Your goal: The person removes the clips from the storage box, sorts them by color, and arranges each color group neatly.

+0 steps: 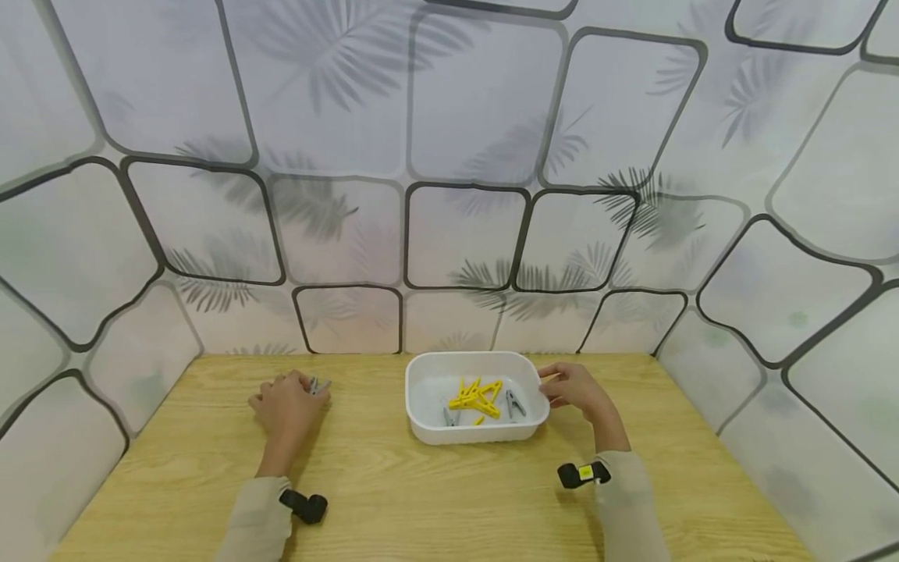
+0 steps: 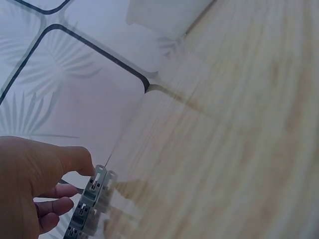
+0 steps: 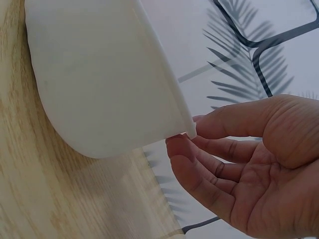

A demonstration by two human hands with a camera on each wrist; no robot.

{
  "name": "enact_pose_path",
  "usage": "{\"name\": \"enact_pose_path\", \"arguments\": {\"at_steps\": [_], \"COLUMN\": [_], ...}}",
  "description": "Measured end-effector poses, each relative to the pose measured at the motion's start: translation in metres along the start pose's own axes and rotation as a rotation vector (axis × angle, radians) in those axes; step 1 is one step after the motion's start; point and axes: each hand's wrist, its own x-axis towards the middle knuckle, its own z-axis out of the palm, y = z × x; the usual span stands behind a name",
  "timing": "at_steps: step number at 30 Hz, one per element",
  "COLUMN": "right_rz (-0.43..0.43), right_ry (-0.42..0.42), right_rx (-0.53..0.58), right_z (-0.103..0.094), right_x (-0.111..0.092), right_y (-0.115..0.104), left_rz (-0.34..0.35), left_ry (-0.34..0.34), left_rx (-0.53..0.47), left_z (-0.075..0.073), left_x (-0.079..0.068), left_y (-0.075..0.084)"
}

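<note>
At the left of the table, my left hand (image 1: 286, 402) pinches a grey clothespin (image 2: 94, 185) with its thumb against one end; the fingers partly hide it. More grey clothespins (image 2: 81, 211) line up beside it in the left wrist view. A white plastic tub (image 1: 449, 434) sits right of centre. Inside it lie several yellow clothespins (image 1: 477, 400) in a loose heap, a grey clothespin at its right (image 1: 515, 405) and another at its left (image 1: 451, 417). My right hand (image 3: 249, 154) holds the tub's right rim between thumb and fingers.
The wooden table (image 1: 393, 499) meets a patterned fabric wall (image 1: 463, 234) at the back and both sides. A small black camera is strapped to each sleeve, the left camera (image 1: 304, 506) and the right camera (image 1: 584, 474).
</note>
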Motion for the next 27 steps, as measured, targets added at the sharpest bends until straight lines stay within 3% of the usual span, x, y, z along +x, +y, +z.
{"name": "enact_pose_path", "arguments": {"at_steps": [16, 27], "right_rz": [0.006, 0.007], "right_ry": [0.002, -0.004], "right_rx": [-0.012, -0.011], "right_z": [-0.002, -0.002], "right_x": [0.001, 0.001], "right_y": [0.000, 0.001], "left_rz": [0.035, 0.143], "left_ry": [0.008, 0.003], "left_rx": [-0.060, -0.161], "left_z": [-0.003, -0.014], "left_x": [0.002, -0.003], "left_y": [0.006, 0.033]}}
